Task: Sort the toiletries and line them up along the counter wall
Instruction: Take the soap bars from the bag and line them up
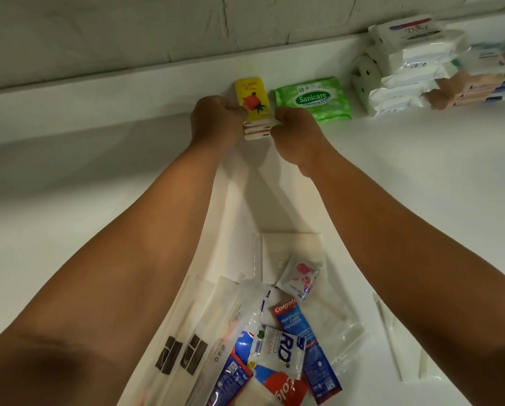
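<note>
Left hand (216, 120), right hand (296, 133) – both pinching soap stack (255, 111) between them, by counter wall (128, 39)

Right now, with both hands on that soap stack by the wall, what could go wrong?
1. The soap stack is pinched between the left hand and right hand; the yellow soap that seems to top it could slide off on release.
2. The right hand sits close to the green wipes pack and may nudge it out of line.
</note>
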A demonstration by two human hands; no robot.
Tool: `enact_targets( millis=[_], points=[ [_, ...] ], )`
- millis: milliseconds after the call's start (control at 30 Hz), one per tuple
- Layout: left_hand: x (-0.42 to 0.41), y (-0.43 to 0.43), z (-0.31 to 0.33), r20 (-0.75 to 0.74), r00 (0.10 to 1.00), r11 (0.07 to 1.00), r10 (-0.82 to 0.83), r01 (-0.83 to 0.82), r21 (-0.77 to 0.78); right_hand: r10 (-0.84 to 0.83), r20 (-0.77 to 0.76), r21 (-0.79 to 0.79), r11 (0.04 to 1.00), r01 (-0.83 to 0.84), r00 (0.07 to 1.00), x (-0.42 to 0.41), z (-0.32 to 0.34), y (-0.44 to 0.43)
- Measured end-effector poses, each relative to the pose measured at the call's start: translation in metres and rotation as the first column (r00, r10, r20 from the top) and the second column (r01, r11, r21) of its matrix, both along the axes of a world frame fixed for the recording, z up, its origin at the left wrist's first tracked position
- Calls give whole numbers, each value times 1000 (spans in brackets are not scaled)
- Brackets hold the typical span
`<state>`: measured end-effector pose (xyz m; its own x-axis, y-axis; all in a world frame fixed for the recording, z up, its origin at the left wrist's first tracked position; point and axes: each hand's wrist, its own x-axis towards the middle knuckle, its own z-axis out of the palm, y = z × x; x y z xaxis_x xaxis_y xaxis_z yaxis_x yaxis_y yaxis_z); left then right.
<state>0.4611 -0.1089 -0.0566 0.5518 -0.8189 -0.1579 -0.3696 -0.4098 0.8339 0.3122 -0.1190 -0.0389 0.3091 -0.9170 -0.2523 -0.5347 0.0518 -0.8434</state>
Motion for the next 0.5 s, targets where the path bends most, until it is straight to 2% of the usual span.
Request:
enact_targets(
  millis=[233, 333, 500],
  points=[
    [-14, 56, 27, 76, 993, 994, -89, 94, -58, -15, -84, -80, 997, 9, 996, -17, 7, 41],
    [-22, 86, 34, 136, 983, 986, -126, 139, -91, 24, -57, -153, 988, -32, 998, -24, 9, 72],
    [-31, 133, 36, 98, 983, 973, -154, 168, -157, 81, -40, -203, 975, -87, 996, -35, 9, 119]
  ],
)
